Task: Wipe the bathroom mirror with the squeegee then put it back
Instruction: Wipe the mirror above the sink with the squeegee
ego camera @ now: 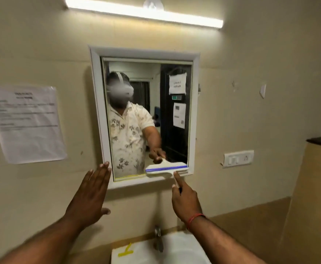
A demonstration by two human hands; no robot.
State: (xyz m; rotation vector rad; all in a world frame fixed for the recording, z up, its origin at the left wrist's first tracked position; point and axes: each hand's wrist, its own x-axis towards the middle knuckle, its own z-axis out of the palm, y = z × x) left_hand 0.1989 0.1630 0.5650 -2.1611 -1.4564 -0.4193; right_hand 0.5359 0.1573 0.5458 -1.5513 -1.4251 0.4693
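A white-framed mirror (148,54) hangs on the beige wall. My right hand (185,201) grips the handle of a white squeegee (161,174), index finger stretched along it. Its blue-edged blade lies flat against the glass at the mirror's bottom right corner, just above the lower frame. My left hand (91,195) is flat and open, fingers together, with its fingertips at the mirror's lower left corner; I cannot tell whether they touch the frame. The glass reflects a person in a floral shirt and a dark door.
A white sink (184,250) with a metal tap (158,239) sits directly below, with yellow tape on its left rim. A paper notice (26,122) is stuck to the wall at left, a switch plate (238,158) at right. A tube light (142,13) glows above.
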